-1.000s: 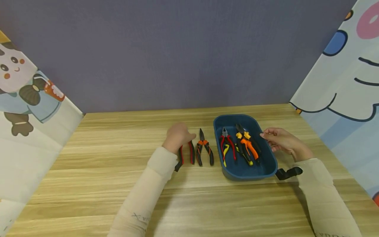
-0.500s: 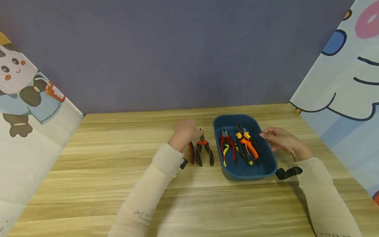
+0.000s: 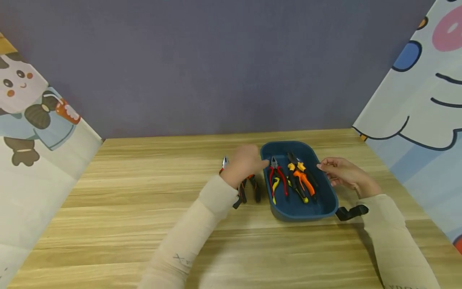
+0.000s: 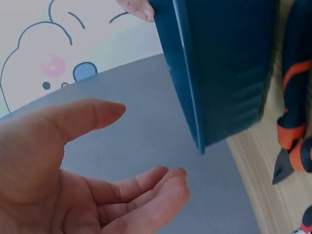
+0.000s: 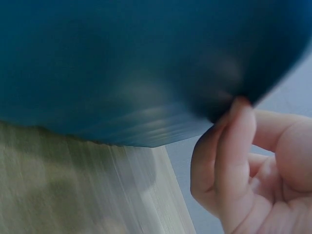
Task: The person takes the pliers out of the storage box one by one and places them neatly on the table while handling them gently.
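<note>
My left hand [image 3: 245, 162] hovers above two pliers on the table, its thumb close to the near-left rim of a blue plastic bin [image 3: 299, 216]. Between thumb and fingers it holds nothing, as the left wrist view shows. Beneath it lie red-handled pliers [image 3: 225, 161], mostly hidden, and black-and-orange long-nose pliers [image 3: 257, 190]. With my right hand [image 3: 346, 172] I pinch the bin's right rim; in the right wrist view curled fingers [image 5: 234, 151] press its outer wall. Inside the bin are red-handled pliers [image 3: 283, 182], yellow-and-black ones and orange-handled pliers [image 3: 304, 180].
Everything stands on a wood-grain table [image 3: 126, 200]. A grey panel [image 3: 231, 68] rises behind it, with cartoon-printed sheets [image 3: 36, 112] at both sides. Black wrist-camera mounts [image 3: 350, 211] jut from the sleeves.
My left hand has moved right, from over the red-handled pliers past the long-nose pliers to the bin's left rim. The right hand and bin have stayed put.
</note>
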The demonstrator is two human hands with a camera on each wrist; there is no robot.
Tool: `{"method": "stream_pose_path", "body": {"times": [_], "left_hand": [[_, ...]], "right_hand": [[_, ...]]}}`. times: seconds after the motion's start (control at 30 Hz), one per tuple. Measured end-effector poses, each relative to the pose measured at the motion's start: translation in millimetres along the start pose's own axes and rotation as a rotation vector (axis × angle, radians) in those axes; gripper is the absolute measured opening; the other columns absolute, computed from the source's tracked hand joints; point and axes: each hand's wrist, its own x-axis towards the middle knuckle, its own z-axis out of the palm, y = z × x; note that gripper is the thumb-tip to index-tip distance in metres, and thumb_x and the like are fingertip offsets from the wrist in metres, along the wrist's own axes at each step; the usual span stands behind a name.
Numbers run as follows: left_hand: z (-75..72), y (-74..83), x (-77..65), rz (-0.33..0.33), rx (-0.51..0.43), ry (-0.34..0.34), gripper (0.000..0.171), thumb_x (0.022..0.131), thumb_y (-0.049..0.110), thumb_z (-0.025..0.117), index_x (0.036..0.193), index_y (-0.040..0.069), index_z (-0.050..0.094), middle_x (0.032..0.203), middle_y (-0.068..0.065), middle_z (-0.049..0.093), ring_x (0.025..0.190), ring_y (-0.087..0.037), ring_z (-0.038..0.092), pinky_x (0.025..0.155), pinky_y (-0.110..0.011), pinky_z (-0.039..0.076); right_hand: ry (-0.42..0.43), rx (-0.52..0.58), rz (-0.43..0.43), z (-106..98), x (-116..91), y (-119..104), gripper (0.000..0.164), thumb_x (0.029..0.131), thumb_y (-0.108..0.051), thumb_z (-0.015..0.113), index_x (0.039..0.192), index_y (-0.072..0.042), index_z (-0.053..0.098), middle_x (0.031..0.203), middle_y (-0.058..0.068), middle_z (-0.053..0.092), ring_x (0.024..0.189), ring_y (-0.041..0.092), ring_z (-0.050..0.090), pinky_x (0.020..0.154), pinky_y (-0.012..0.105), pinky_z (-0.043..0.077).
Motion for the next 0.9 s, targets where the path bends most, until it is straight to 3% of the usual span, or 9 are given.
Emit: {"method": "stream_pose_path", "body": {"times": [0.2, 0.63, 0.9], "left_hand": [[3.7, 15.4, 3.4, 0.040, 0.057, -0.032, 0.048, 0.092, 0.041, 0.058, 0.054, 0.016, 0.040, 0.046, 0.005, 0.029, 0.039, -0.008, 0.027, 0.040, -0.021, 0.027], [19.4, 40.7, 10.4, 0.118, 0.129, -0.017, 0.051, 0.092, 0.041, 0.057, 0.051, 0.017, 0.040, 0.045, 0.006, 0.027, 0.039, -0.008, 0.027, 0.042, -0.021, 0.030], [32.3, 51.8, 12.8, 0.116, 0.140, 0.013, 0.047, 0.090, 0.041, 0.060, 0.053, 0.017, 0.044, 0.044, 0.006, 0.030, 0.038, -0.008, 0.032, 0.042, -0.021, 0.033]], "right_hand": [[0.010, -0.010, -0.001, 0, -2, 0, 0.018, 0.099, -0.025, 0.049, 0.095, -0.008, 0.048, 0.072, -0.006, 0.046, 0.056, 0.006, 0.047, 0.052, 0.025, 0.048], [0.005, 0.006, 0.004, 3, -2, -2, 0.016, 0.099, -0.026, 0.050, 0.094, -0.010, 0.050, 0.070, -0.007, 0.046, 0.054, 0.005, 0.046, 0.051, 0.023, 0.048], [0.012, 0.004, 0.013, 1, -3, -1, 0.017, 0.098, -0.026, 0.050, 0.093, -0.010, 0.050, 0.071, -0.005, 0.046, 0.054, 0.005, 0.046, 0.051, 0.024, 0.048]]}}
